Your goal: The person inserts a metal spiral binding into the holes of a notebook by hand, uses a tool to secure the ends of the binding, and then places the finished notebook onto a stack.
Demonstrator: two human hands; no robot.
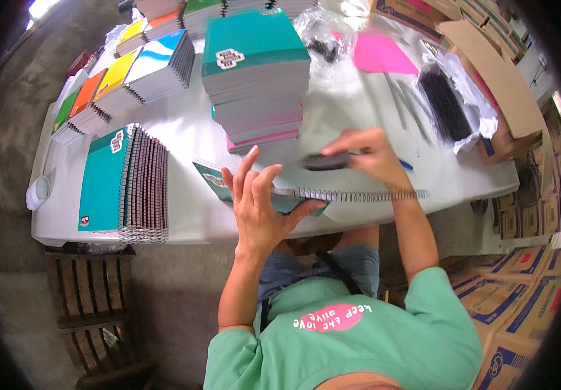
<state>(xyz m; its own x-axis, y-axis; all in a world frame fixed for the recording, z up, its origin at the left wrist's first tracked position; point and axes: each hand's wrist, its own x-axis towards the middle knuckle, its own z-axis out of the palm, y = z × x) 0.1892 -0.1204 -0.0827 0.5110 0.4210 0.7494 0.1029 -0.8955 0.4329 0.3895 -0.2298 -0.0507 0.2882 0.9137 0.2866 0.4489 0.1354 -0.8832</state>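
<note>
Just beyond the table's near edge, my left hand [254, 205] grips a teal-covered notebook [210, 180] held on edge, fingers over the top and thumb along the near side. A metal-looking spiral coil [378, 195] runs along its spine and sticks out far past its right end. Above the coil, my right hand [373, 155] is closed on a dark oblong object [324, 162], blurred, its kind unclear. Behind the hands rises a tall stack of teal-covered notebooks [254, 42]. To the left lies a pile of spiral-bound teal notebooks [101, 185].
Colourful notebook stacks [121, 75] line the table's far left. On the right are loose coils [399, 101], a bundle of dark coils [446, 104] in an open carton [498, 84], a blue pen-like item [406, 165] and a pink sheet [383, 53]. A wooden pallet [98, 318] lies below left; cartons [508, 292] stand right.
</note>
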